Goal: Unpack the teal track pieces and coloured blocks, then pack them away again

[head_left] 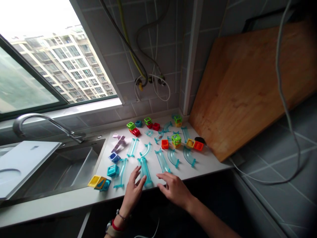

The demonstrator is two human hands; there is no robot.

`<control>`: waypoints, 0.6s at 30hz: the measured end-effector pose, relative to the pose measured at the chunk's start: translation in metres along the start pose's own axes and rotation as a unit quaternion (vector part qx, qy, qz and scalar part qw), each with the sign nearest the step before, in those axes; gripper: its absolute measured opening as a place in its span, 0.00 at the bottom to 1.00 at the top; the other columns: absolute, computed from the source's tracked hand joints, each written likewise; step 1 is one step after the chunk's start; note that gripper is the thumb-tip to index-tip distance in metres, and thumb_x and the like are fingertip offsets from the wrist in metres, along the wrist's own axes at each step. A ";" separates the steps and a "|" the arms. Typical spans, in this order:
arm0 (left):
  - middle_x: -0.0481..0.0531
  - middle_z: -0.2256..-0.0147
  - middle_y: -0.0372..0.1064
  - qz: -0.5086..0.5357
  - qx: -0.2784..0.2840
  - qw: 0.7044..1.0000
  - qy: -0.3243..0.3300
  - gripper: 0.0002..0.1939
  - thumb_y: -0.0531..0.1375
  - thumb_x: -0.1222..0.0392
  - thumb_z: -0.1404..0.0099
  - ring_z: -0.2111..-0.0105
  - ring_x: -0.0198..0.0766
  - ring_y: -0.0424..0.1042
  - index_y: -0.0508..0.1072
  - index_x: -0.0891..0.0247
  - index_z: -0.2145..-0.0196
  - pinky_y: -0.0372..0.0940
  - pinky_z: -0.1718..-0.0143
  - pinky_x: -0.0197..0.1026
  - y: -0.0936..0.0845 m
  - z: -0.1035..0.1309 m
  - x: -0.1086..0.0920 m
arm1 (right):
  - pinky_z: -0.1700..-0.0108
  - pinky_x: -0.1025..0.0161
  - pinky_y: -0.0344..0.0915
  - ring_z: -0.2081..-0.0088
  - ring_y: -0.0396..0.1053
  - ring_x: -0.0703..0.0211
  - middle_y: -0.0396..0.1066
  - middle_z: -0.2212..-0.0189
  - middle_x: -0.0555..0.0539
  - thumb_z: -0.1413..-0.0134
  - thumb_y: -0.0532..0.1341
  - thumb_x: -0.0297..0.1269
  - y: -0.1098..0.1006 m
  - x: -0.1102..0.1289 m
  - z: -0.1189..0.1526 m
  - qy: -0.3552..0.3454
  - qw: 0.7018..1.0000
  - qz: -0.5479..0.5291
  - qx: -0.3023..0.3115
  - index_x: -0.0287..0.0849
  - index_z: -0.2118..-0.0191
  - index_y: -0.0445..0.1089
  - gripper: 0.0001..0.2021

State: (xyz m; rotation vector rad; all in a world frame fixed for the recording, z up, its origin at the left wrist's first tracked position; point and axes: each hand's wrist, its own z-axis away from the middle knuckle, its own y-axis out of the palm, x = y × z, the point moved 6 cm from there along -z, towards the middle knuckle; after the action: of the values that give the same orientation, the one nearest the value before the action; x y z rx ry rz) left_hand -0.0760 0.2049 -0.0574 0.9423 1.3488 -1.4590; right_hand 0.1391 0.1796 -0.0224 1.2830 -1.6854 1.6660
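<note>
My left hand point(134, 185) hovers at the counter's front edge with thumb and fingers apart. Just beyond its fingertips lies a straight, clear turquoise track piece point(146, 173); whether I touch it I cannot tell. To the right, my right hand point(175, 189) is loosely bent, thumb and forefinger apart, nothing between them. Nearest to it is another straight track piece point(162, 161). Curved track pieces point(173, 158) lie farther right. Left of my left hand are a long track piece point(120, 173), a turquoise cube point(113, 170), and a yellow block point(96, 181) joined to a blue one.
A steel sink point(74, 172) with a faucet point(44, 116) and a white board point(22, 165) is at left. A large wooden board point(252, 86) leans at right. Green cube point(176, 140), red cube point(164, 144) and purple piece point(118, 142) stand farther back. A white cable point(281, 86) hangs at right.
</note>
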 end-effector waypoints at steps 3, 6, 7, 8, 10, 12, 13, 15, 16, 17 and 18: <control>0.61 0.31 0.56 -0.112 -0.041 0.988 0.101 0.26 0.62 0.47 0.33 0.34 0.57 0.61 0.70 0.55 0.40 0.66 0.42 0.56 0.000 0.009 -0.037 | 0.48 0.52 0.72 0.54 0.75 0.49 0.76 0.55 0.43 0.33 0.59 0.36 -0.045 -0.026 0.027 0.035 0.995 0.046 -0.085 0.46 0.47 0.75 0.14; 0.58 0.48 0.75 -0.259 0.018 0.956 0.136 0.19 0.58 0.48 0.30 0.53 0.50 0.77 0.72 0.54 0.45 0.70 0.56 0.47 0.029 0.010 -0.078 | 0.44 0.47 0.69 0.50 0.72 0.43 0.74 0.53 0.39 0.35 0.60 0.36 -0.088 -0.056 0.036 0.070 0.970 0.129 -0.194 0.46 0.46 0.75 0.14; 0.56 0.56 0.79 -0.324 0.054 0.937 0.115 0.18 0.57 0.47 0.29 0.60 0.49 0.78 0.73 0.54 0.46 0.69 0.61 0.45 0.045 0.006 -0.087 | 0.43 0.45 0.68 0.48 0.70 0.41 0.73 0.51 0.38 0.37 0.62 0.36 -0.097 -0.065 0.035 0.079 0.962 0.155 -0.212 0.46 0.45 0.74 0.16; 0.55 0.61 0.79 -0.385 0.095 0.913 0.099 0.19 0.56 0.46 0.29 0.63 0.49 0.79 0.73 0.54 0.46 0.68 0.65 0.44 0.063 0.001 -0.094 | 0.42 0.42 0.67 0.46 0.69 0.39 0.71 0.48 0.37 0.39 0.63 0.37 -0.103 -0.075 0.033 0.089 0.956 0.176 -0.219 0.46 0.43 0.73 0.18; 0.58 0.66 0.79 -0.421 0.128 0.892 0.102 0.19 0.60 0.44 0.32 0.65 0.52 0.79 0.76 0.58 0.50 0.66 0.67 0.44 0.100 -0.013 -0.107 | 0.40 0.40 0.65 0.42 0.66 0.36 0.68 0.42 0.36 0.42 0.65 0.37 -0.107 -0.092 0.025 0.105 0.951 0.196 -0.215 0.45 0.41 0.72 0.22; 0.63 0.63 0.79 -0.438 0.128 0.883 0.113 0.20 0.60 0.44 0.32 0.63 0.54 0.79 0.75 0.61 0.51 0.67 0.64 0.45 0.134 -0.034 -0.115 | 0.38 0.40 0.63 0.39 0.64 0.37 0.65 0.39 0.37 0.43 0.65 0.37 -0.105 -0.106 0.019 0.121 0.954 0.173 -0.213 0.45 0.41 0.72 0.23; 0.65 0.60 0.79 -0.446 0.123 0.879 0.116 0.21 0.59 0.45 0.31 0.61 0.55 0.79 0.74 0.62 0.49 0.67 0.62 0.46 0.148 -0.044 -0.117 | 0.37 0.40 0.62 0.39 0.64 0.38 0.66 0.39 0.37 0.43 0.65 0.36 -0.104 -0.111 0.017 0.127 0.956 0.154 -0.215 0.45 0.42 0.72 0.22; 0.69 0.57 0.78 -0.463 0.115 0.871 0.116 0.23 0.59 0.47 0.31 0.58 0.58 0.79 0.71 0.64 0.45 0.67 0.60 0.49 0.170 -0.064 -0.116 | 0.37 0.42 0.62 0.41 0.67 0.39 0.71 0.43 0.37 0.44 0.64 0.34 -0.101 -0.117 0.016 0.134 0.960 0.114 -0.220 0.44 0.47 0.76 0.17; 0.70 0.57 0.77 -0.471 0.115 0.867 0.112 0.23 0.59 0.48 0.31 0.58 0.59 0.79 0.71 0.66 0.45 0.67 0.60 0.50 0.177 -0.072 -0.114 | 0.38 0.42 0.63 0.43 0.68 0.40 0.73 0.47 0.37 0.44 0.64 0.33 -0.100 -0.119 0.017 0.133 0.961 0.099 -0.221 0.44 0.52 0.78 0.14; 0.71 0.57 0.77 -0.478 0.116 0.864 0.108 0.23 0.60 0.48 0.32 0.57 0.61 0.78 0.71 0.67 0.46 0.68 0.59 0.51 0.182 -0.079 -0.111 | 0.39 0.43 0.64 0.45 0.69 0.40 0.75 0.50 0.37 0.44 0.64 0.33 -0.100 -0.120 0.019 0.132 0.962 0.088 -0.222 0.44 0.56 0.79 0.10; 0.72 0.57 0.77 -0.484 0.119 0.861 0.103 0.23 0.61 0.48 0.32 0.57 0.62 0.78 0.72 0.68 0.47 0.68 0.59 0.53 0.185 -0.084 -0.108 | 0.40 0.43 0.65 0.47 0.70 0.40 0.77 0.53 0.37 0.44 0.64 0.33 -0.100 -0.121 0.021 0.130 0.963 0.077 -0.224 0.44 0.60 0.80 0.08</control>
State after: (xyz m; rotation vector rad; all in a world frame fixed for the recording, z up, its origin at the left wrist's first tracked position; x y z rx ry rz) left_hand 0.1291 0.3025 -0.0195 0.5619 1.9817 -2.3657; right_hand 0.2857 0.2118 -0.0738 0.7050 -1.8899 1.3494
